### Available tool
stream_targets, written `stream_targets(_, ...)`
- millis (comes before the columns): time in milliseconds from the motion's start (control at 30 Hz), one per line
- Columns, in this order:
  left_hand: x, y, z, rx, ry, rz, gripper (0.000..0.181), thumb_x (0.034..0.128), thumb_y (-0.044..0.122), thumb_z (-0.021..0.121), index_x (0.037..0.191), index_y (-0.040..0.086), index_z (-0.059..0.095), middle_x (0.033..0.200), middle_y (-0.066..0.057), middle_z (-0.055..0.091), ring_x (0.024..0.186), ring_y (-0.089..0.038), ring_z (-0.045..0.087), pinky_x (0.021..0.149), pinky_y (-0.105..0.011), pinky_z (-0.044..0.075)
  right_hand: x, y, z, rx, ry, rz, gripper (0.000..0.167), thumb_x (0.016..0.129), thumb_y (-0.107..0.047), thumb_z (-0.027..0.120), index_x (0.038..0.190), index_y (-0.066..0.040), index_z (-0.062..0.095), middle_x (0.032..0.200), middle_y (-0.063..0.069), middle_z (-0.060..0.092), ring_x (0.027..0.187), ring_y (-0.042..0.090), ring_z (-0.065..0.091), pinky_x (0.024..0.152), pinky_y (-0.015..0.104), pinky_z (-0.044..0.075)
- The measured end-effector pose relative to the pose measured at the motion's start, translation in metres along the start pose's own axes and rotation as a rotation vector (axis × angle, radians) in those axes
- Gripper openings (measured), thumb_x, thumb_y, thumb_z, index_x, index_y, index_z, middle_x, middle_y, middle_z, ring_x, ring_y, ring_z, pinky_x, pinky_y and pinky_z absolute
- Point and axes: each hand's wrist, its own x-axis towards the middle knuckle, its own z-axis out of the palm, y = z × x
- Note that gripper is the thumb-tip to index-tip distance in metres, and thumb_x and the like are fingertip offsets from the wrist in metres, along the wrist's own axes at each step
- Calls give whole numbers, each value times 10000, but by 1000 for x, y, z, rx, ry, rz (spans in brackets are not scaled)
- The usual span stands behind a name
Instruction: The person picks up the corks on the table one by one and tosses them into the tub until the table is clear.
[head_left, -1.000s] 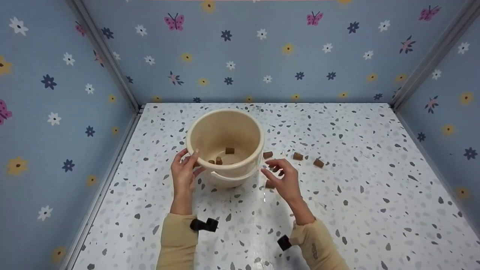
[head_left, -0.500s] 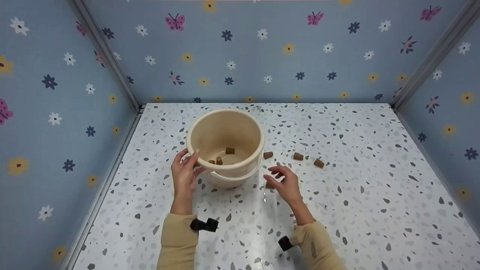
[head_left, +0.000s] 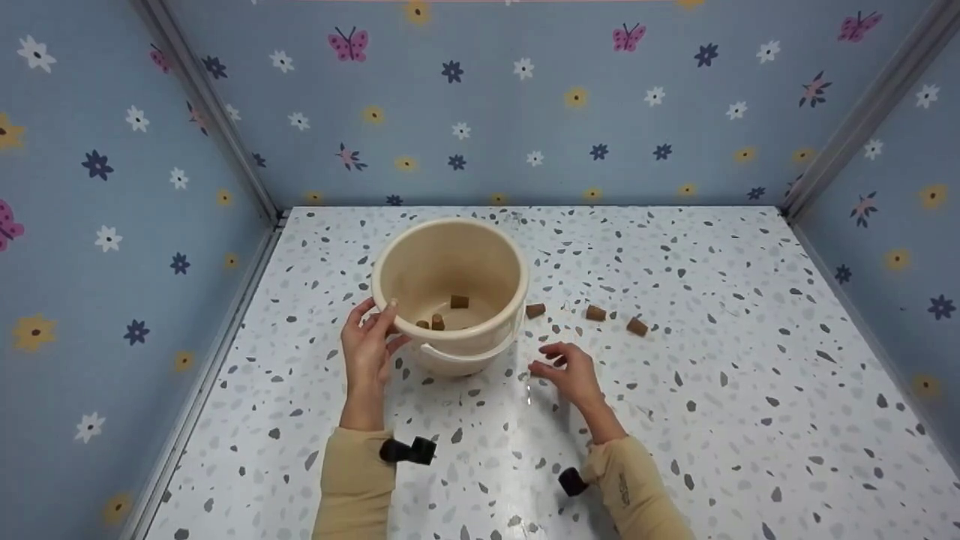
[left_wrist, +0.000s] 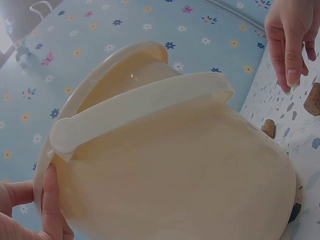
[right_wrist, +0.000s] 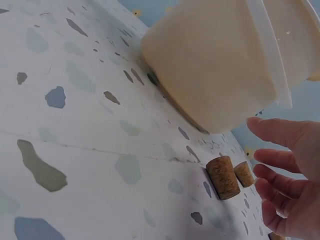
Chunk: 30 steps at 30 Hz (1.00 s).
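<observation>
Pinching the near left rim of one cream bucket (head_left: 450, 255) with the left hand (head_left: 365, 352), thumb over the edge, fingers outside. Holding nothing with the right hand (head_left: 570, 371): fingers lightly bent, thumb parted from them, near the bucket's right side but apart from it. Just beyond those fingertips in the right wrist view, one cork (right_wrist: 223, 177) on the table, with a second cork (right_wrist: 243, 174) just behind. Standing upright between the two hands, mouth up, long axis vertical; one handle (left_wrist: 150, 107) hanging on the near side. Inside, at least three bucket corks (head_left: 459, 301), one lying with its long axis left to right, two closer to the left hand. Beyond the right hand, three table corks (head_left: 595, 313) in a loose row, two lying roughly left to right, the farthest right slanted. Farther out, one speckled white table (head_left: 750, 375) and three flowered blue walls (head_left: 487, 45).
</observation>
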Motion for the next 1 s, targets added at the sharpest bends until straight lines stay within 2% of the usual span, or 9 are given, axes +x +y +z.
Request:
stream_targets(67, 20, -17, -8, -35, -20, 16, 527, 764, 249, 700, 1210, 106, 458, 940, -122, 567, 760, -230, 605, 618, -352, 540, 1, 2, 0, -16, -12, 12, 307, 730, -176, 732, 987, -36, 641, 934, 89, 592, 848, 238, 538, 737, 357, 460)
stream_targets(133, 25, -22, -11, -53, -34, 36, 524, 757, 238, 709, 1195, 87, 463, 909, -129, 570, 720, -229, 605, 583, -355, 541, 3, 4, 0, -24, -24, 27, 321, 712, -178, 746, 983, -37, 648, 942, 88, 598, 861, 241, 536, 750, 357, 457)
stream_targets(200, 15, -14, -8, -50, -39, 51, 488, 781, 194, 689, 1190, 68, 455, 894, -135, 562, 671, -198, 598, 558, -339, 539, 5, 4, 0, -39, -38, 44, 340, 696, -185, 758, 984, -41, 651, 950, 84, 598, 875, 239, 531, 761, 357, 453)
stream_targets(300, -15, 12, 3, -23, -37, 44, 449, 830, 123, 627, 1212, 16, 416, 849, -107, 549, 617, -145, 573, 550, -303, 536, 7, 5, 0, -68, -68, 77, 356, 684, -189, 767, 989, -45, 652, 954, 77, 592, 893, 236, 524, 774, 357, 445)
stream_targets(467, -33, 31, 8, -4, -43, -19, 473, 851, 115, 595, 1262, 21, 381, 826, -31, 549, 609, -107, 567, 578, -279, 537, 10, 6, 0, -96, -112, 124, 345, 682, -182, 768, 980, -54, 650, 944, 63, 586, 895, 217, 518, 778, 346, 440)
stream_targets(633, -22, 20, 5, -31, -42, 11, 437, 831, 124, 625, 1208, 22, 430, 895, -107, 554, 639, -147, 579, 577, -303, 539, 13, 9, 1, -91, -136, 107, 305, 673, -149, 771, 941, -46, 666, 860, 45, 620, 783, 178, 543, 708, 324, 460)
stream_targets(867, 54, -45, -22, -56, -48, 29, 525, 751, 244, 715, 1202, 131, 471, 956, -125, 587, 771, -259, 615, 604, -400, 537, 17, 13, 1, -100, -156, 120, 271, 665, -127, 770, 909, -57, 676, 802, 18, 622, 722, 148, 533, 668, 294, 456)
stream_targets(933, 51, -43, -21, -36, -45, 27, 543, 738, 275, 723, 1203, 146, 472, 963, -114, 587, 780, -242, 615, 622, -391, 538, 18, 14, 1, -97, -154, 135, 270, 659, -130, 774, 902, -62, 676, 799, 17, 624, 722, 149, 537, 669, 293, 460)
stream_targets(1000, 33, -28, -14, -17, -38, 30, 532, 750, 265, 714, 1199, 123, 467, 976, -131, 578, 759, -219, 610, 619, -373, 540, 19, 14, 2, -93, -147, 143, 269, 652, -131, 778, 892, -63, 678, 793, 17, 629, 715, 149, 542, 665, 292, 464)
